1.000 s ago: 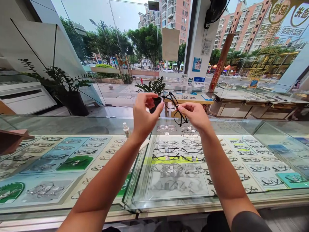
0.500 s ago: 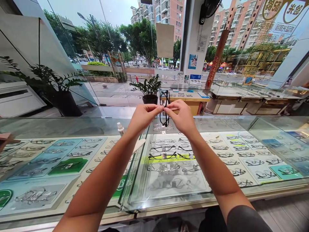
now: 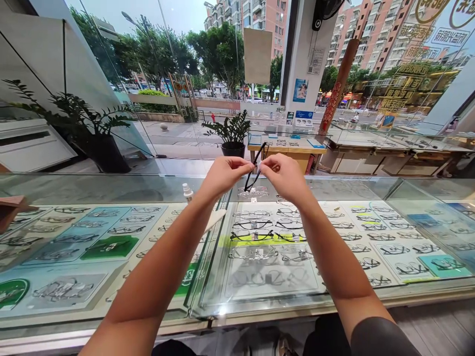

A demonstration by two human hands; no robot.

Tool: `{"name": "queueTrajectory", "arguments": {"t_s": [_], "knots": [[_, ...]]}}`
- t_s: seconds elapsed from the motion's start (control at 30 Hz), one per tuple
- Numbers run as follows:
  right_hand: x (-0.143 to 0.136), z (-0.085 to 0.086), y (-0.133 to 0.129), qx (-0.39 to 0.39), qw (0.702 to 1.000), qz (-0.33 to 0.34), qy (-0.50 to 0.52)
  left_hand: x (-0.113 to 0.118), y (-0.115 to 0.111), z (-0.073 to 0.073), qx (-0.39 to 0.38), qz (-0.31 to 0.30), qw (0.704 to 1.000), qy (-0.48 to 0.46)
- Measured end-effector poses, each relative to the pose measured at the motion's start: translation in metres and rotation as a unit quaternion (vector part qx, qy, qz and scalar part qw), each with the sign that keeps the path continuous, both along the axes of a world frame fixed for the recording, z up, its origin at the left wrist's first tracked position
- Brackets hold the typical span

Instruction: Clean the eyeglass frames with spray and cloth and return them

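A pair of dark-framed eyeglasses [image 3: 250, 185] is held up above the far part of the glass display case [image 3: 208, 320], turned on end and tilted. My left hand [image 3: 227, 174] pinches the frame near its middle from the left. From the right, my right hand [image 3: 284, 177] has its thumb and fingertips closed at the same spot, close against the frame. The fingers partly cover the glasses, so the exact grip points are hidden.
Rows of eyeglasses [image 3: 252, 236] lie under the glass. A white bottle [image 3: 187, 192] stands on the case, left of my hands. Potted plants [image 3: 233, 133] stand beyond, before the window. Another display counter [image 3: 367, 148] is at the back right.
The eyeglasses have turned from nearly upright to a slant, top leaning right. My hands have stayed together, shifting slightly right in view as the camera moved.
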State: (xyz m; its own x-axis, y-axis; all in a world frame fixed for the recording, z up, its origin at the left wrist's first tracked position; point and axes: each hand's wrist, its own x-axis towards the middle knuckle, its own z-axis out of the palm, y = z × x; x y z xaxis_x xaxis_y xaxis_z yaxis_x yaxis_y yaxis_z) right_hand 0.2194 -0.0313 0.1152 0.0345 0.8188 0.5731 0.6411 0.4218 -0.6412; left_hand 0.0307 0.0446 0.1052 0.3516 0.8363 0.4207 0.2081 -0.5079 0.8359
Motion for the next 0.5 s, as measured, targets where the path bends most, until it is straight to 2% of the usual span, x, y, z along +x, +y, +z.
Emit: {"name": "queueTrajectory", "arguments": {"t_s": [0.1,0.23,0.37,0.5], "knots": [[0.007,0.007,-0.007,0.012,1.0,-0.025,0.009,0.001,0.011,-0.011,0.087,0.027,0.987,0.134],[0.012,0.013,-0.014,0.052,0.998,-0.035,0.021,0.011,0.03,-0.039,0.159,0.018,0.923,0.349],[0.01,0.014,-0.016,0.046,0.998,-0.031,0.012,0.02,0.048,-0.069,0.157,-0.012,0.855,0.494],[0.008,0.014,-0.017,0.031,0.999,-0.027,-0.003,0.021,0.061,-0.089,0.131,-0.027,0.833,0.537]]}}
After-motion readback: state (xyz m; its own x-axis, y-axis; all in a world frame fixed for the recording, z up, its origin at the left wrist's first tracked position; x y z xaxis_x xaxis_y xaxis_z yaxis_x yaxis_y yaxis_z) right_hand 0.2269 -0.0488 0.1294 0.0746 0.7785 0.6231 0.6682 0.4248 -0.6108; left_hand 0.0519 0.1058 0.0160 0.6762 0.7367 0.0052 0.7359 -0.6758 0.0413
